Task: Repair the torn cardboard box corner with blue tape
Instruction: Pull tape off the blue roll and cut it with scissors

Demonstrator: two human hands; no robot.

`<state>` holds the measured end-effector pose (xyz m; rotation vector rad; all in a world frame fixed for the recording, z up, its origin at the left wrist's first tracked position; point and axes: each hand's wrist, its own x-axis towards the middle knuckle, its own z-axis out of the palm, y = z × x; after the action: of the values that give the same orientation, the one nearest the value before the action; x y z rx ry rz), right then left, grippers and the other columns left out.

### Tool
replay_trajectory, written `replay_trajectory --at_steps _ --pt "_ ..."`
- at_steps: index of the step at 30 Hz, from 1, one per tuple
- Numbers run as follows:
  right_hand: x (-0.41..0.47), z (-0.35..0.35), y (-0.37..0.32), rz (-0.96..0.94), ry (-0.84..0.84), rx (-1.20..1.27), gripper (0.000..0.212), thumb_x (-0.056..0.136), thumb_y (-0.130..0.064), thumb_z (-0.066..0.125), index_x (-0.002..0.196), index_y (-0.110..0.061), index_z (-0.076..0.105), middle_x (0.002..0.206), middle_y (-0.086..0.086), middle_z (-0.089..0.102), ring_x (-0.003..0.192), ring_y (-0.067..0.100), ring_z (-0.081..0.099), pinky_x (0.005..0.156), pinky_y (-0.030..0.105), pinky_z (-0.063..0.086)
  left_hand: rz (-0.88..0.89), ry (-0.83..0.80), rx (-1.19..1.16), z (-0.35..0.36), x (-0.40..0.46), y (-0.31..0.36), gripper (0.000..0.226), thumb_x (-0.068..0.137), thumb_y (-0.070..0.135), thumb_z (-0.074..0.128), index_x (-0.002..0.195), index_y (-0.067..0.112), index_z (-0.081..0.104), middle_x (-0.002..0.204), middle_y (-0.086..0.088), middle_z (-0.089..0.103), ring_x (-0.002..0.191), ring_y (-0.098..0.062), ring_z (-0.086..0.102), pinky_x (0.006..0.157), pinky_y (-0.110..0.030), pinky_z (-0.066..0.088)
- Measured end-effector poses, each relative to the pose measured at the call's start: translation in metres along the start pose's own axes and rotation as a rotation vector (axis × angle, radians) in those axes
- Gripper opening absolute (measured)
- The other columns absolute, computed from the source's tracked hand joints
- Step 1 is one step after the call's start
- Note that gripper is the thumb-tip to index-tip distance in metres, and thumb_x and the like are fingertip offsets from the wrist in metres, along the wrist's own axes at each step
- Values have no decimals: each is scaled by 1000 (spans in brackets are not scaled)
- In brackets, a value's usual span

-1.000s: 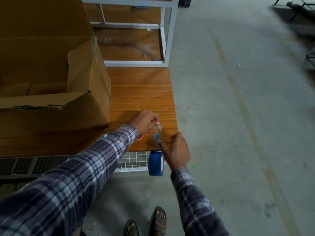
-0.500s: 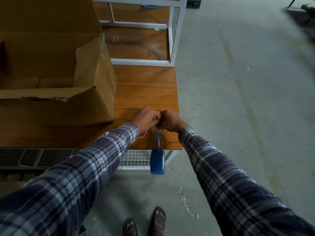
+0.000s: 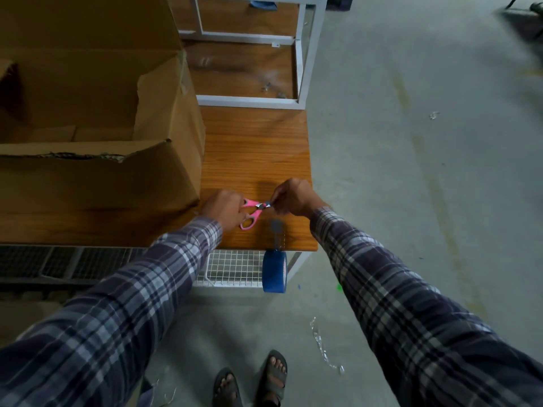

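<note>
A big open cardboard box (image 3: pixel 102 186) stands on the left of the wooden table (image 3: pixel 255 160), and its near top edge is torn and ragged (image 3: pixel 82 155). My left hand (image 3: pixel 224 210) grips the handles of pink scissors (image 3: pixel 251 215) just above the table's front right corner. My right hand (image 3: pixel 291 198) pinches the scissors' blade tips; whether a bit of tape is between its fingers I cannot tell. A blue tape roll (image 3: pixel 274 271) hangs over the table's front edge by a strip of tape (image 3: pixel 276 233) stuck to the tabletop.
A white metal frame with wooden shelves (image 3: pixel 302 69) stands behind the table. A white wire basket (image 3: pixel 232 268) sits under the table's front edge. Grey concrete floor spreads to the right, with shiny scraps (image 3: pixel 321 345) near my sandalled feet (image 3: pixel 273 374).
My right hand left the tape roll and came up to my left hand. The hands then drew slightly apart, and the pink scissors now show between them. The roll still hangs at the edge.
</note>
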<state>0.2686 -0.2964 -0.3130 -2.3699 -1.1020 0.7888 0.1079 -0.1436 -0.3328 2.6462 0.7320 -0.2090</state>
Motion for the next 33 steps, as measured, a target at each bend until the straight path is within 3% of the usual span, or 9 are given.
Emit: replay_trajectory --at_steps 3,7,9,13,17,23,25,27,33 --pt "-2 -1 3 -64 16 -13 10 85 -5 86 94 -9 85 85 -1 78 81 14 74 85 32 64 -7 36 -19 16 -8 -1 46 89 30 85 127 11 68 123 -10 65 106 -27 63 84 -39 52" --pt "-3 -2 6 -78 21 -18 12 83 -6 88 90 -16 85 92 3 82 86 19 76 84 33 62 40 136 44 18 -7 8 65 86 25 87 141 9 56 142 -10 54 127 -32 55 101 -42 49" --pt "-4 0 7 -73 45 -21 12 83 -7 87 89 -17 85 92 4 83 84 20 75 84 35 62 85 81 142 15 -4 9 66 90 29 83 147 11 54 146 -9 55 131 -32 51 106 -44 48" --pt "-6 0 8 -111 66 -50 12 82 -9 90 92 -15 86 94 4 83 85 10 72 87 30 62 65 18 307 13 -10 6 42 98 30 74 132 7 65 131 -13 64 125 -33 55 102 -44 50" --pt "-8 0 9 -106 52 -34 12 82 -12 91 91 -15 85 94 3 83 92 17 78 91 34 63 20 -65 404 8 -23 10 20 102 21 66 116 6 67 103 -10 63 94 -26 62 78 -39 54" --pt "-8 -1 4 -121 30 -18 10 83 -16 91 90 -15 85 96 -2 83 95 12 77 90 20 57 -86 -216 259 -16 -40 -20 16 101 23 72 101 7 68 88 -4 61 74 -18 58 55 -26 45" --pt "-7 -1 3 -132 27 -29 10 83 -16 91 90 -15 86 95 -2 84 92 8 75 84 13 53 -97 -256 249 -22 -51 -35 25 97 31 77 96 7 70 82 -2 63 70 -14 58 53 -23 45" --pt "-6 -1 3 -132 23 -22 9 82 -15 91 90 -14 86 95 -2 84 88 6 73 79 7 50 -74 -276 252 -23 -58 -45 25 97 30 78 100 6 72 93 -5 68 77 -16 61 57 -23 47" --pt "-7 -2 10 -198 13 17 12 83 -9 89 85 -19 84 92 -2 84 92 16 79 95 37 63 33 -355 96 -10 -62 -36 19 95 27 78 100 14 64 99 -3 67 82 -15 65 65 -23 55"
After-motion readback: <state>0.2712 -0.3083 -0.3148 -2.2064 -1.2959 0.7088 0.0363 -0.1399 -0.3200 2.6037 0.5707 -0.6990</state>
